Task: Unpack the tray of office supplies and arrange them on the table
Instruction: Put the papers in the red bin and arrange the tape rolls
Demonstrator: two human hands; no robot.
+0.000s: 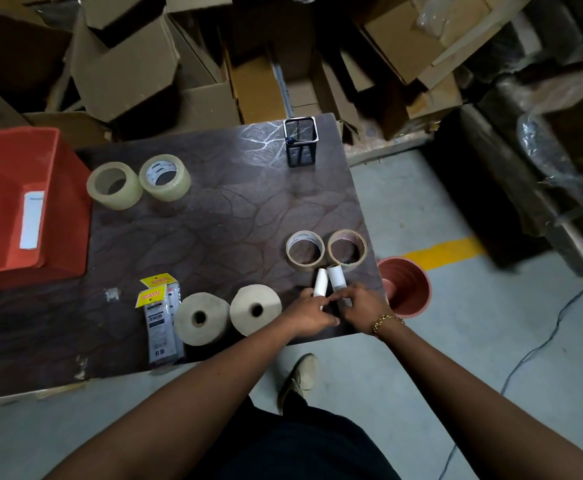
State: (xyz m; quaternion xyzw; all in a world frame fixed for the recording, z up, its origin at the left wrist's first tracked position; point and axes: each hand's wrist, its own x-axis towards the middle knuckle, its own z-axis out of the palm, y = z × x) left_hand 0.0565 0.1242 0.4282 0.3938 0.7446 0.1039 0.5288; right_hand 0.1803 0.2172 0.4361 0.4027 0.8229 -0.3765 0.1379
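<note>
Two small white rolls (328, 284) stand side by side, my left hand (309, 311) grasping one and my right hand (359, 306) the other, long axes pointing away from me toward the tape rings (326, 249) just beyond.

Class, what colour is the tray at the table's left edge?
Orange-red, seen best in the head view: the tray.

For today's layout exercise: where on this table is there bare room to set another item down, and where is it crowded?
Free: the table centre, bordered by clear tape rolls, mesh pen holder and paper rolls; also the near-left corner. Crowded: the near-right corner, where both hands hold white tubes beside brown tape rolls.
</note>
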